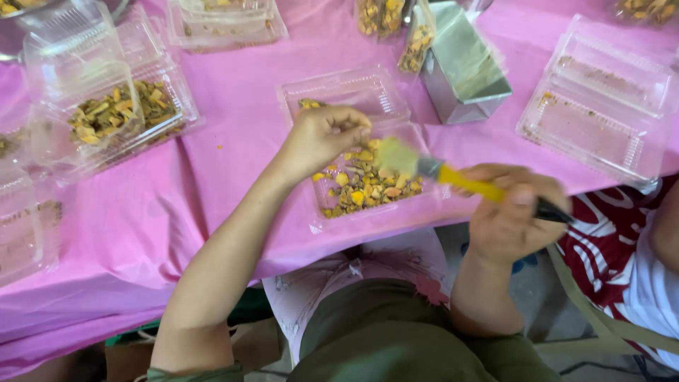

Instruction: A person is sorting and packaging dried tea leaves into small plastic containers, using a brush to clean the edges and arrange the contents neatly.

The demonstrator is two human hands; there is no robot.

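Two hands are at work over the pink tablecloth (233, 106), and we count them both as the wearer's own. Our left hand (324, 136) is curled shut, fingertips pinched together on something too small for us to make out, and it hangs just above the open clear clamshell tray (332, 95) before us. That tray's near half holds a heap of yellow and brown dried pieces (364, 185). Our right hand (511, 212) is wrapped tight round the yellow handle of one paintbrush (453, 175), whose pale bristles point left toward the pinched fingers and hover over the heap.

At the left we see one more clamshell tray with dried pieces (113, 113), its lid partly down. At the right lies one open clamshell tray holding only crumbs (601, 113). One metal box (463, 71) stands behind our tray, tilted, with one clear bag of pieces (417, 46) touching its left side. Another person's red-and-white sleeve (615, 247) shows at the right edge.
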